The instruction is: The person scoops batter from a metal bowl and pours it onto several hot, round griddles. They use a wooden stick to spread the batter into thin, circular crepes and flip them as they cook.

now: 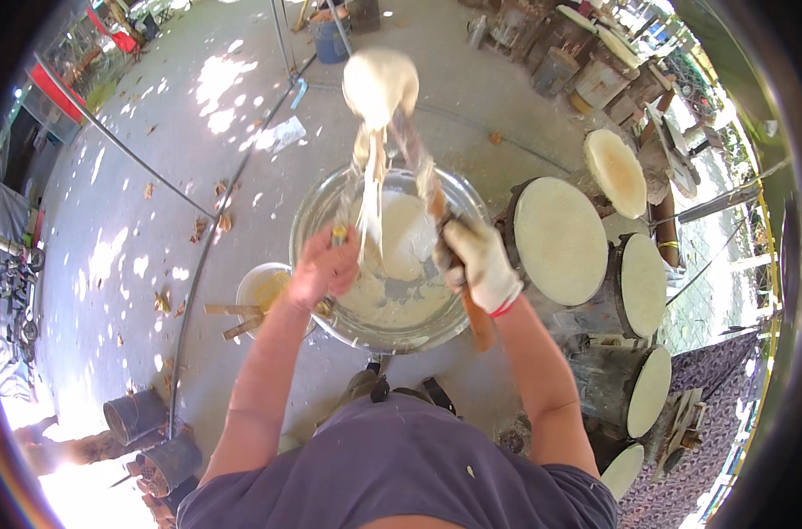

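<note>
A lump of pale, sticky dough-like mass (380, 84) is raised above a large metal bowl (401, 345), with strands hanging from it. My right hand (479, 259), in a dirty white glove, grips a wooden stick (478, 317) whose coated upper end reaches the lump. My bare left hand (325, 263) is closed around a thin, coated stick or rod (346, 210) that also runs up towards the lump; its exact kind is blurred. More of the pale mass (404, 231) lies in the bowl between my hands.
Left of the bowl, a white bucket (244, 291) holds yellowish matter and wooden sticks (232, 309). Several round pale discs (561, 241) top drum-like containers at the right. A metal pole (120, 135) crosses at left. Dark buckets (133, 416) lie at lower left; a blue bucket (331, 41) stands ahead.
</note>
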### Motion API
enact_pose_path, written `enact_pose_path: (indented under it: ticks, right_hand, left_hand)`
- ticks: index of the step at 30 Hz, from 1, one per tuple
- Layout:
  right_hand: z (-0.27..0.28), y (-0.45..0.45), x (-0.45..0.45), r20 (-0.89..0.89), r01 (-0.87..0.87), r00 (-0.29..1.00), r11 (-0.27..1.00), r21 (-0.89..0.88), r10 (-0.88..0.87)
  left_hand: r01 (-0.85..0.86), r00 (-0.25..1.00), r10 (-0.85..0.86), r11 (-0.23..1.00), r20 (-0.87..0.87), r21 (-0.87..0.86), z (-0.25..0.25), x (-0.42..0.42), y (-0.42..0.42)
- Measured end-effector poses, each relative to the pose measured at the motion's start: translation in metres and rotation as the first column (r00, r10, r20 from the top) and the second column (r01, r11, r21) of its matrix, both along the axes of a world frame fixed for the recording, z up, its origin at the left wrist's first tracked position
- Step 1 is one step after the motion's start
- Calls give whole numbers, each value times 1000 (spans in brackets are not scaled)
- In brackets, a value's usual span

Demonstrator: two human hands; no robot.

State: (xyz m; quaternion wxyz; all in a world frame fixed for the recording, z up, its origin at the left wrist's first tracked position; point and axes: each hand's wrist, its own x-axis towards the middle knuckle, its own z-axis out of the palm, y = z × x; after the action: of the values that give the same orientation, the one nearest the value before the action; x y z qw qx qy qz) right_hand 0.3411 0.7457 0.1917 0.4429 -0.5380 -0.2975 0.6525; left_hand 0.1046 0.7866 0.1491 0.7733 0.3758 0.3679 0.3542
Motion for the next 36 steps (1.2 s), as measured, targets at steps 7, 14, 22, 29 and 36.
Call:
enact_pose_path:
  ticks: [7, 14, 22, 29, 36]
  right_hand:
    - [125, -18, 0, -28, 7, 1000, 906, 423, 6]
    - [-2, -8, -25, -72, 51, 996, 991, 122, -42]
    - [-117, -75, -33, 65, 168, 984, 982, -84, -163]
    - [-126, -92, -29, 221, 222, 952, 975, -20, -212]
    - [-179, -181, -14, 202, 503, 851, 863, -47, -485]
  left_hand:
    - [-32, 998, 52, 899, -34, 437, 135, -27, 35]
    - [-35, 977, 57, 994, -203, 107, 42, -16, 22]
    - [201, 979, -181, 930, 95, -307, -38, -22, -9]
    - [151, 986, -164, 964, -42, -220, -20, -22, -37]
    - [334, 917, -390, 869, -87, -366, -39, 31, -70]
